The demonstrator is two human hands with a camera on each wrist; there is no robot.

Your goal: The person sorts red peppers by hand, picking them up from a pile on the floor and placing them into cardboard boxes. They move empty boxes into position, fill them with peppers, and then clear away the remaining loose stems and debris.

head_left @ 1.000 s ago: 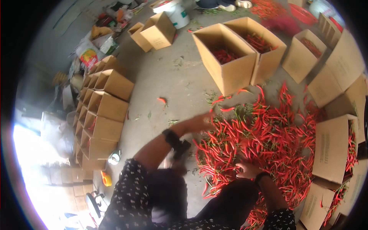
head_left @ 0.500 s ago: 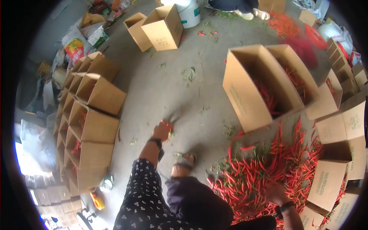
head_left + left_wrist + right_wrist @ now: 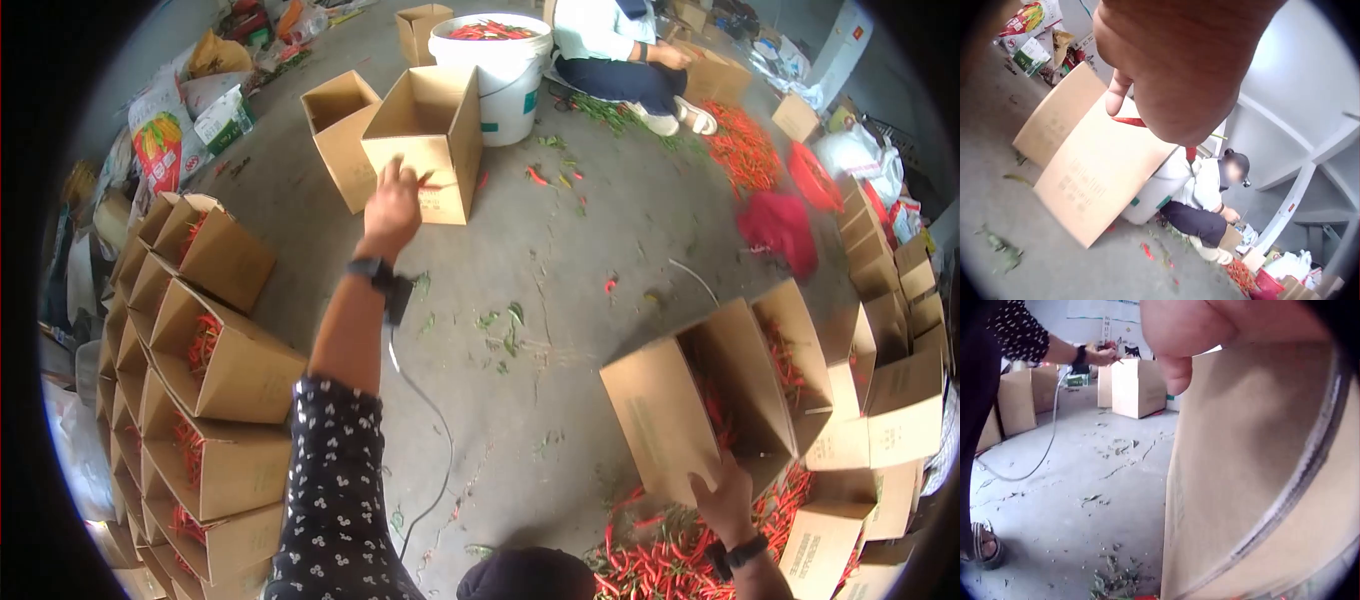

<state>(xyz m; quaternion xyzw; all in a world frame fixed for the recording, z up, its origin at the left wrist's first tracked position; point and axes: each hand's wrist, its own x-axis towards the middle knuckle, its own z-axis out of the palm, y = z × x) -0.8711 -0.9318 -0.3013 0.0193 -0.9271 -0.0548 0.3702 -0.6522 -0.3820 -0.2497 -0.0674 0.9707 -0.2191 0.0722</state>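
Your left hand [image 3: 392, 205] is stretched far forward, arm nearly straight, and sits right at the near top edge of an open box [image 3: 428, 140]. It pinches a red chili [image 3: 1129, 121] between thumb and fingers; in the left wrist view the chili lies roughly level, its long axis running along the box wall, not pointing down into the opening. The box mouth is just beyond and slightly right of the fingertips, so the chili is at the rim, not yet inside. Your right hand [image 3: 727, 498] is low and close to your body, fingers curled over the near top edge of a second box [image 3: 700, 400], gripping the cardboard; the right wrist view shows the thumb against that wall. The two hands are well apart, the left far ahead, the right near. Only the left is near the far box. Just beside the right hand, a chili pile [image 3: 650, 560] lies on the floor [image 3: 560, 300]. Beyond the far box stands a white bucket [image 3: 500, 75] with chilies in it, and a seated person [image 3: 610, 45] behind it. A stack of boxes [image 3: 190, 360] runs along your left.
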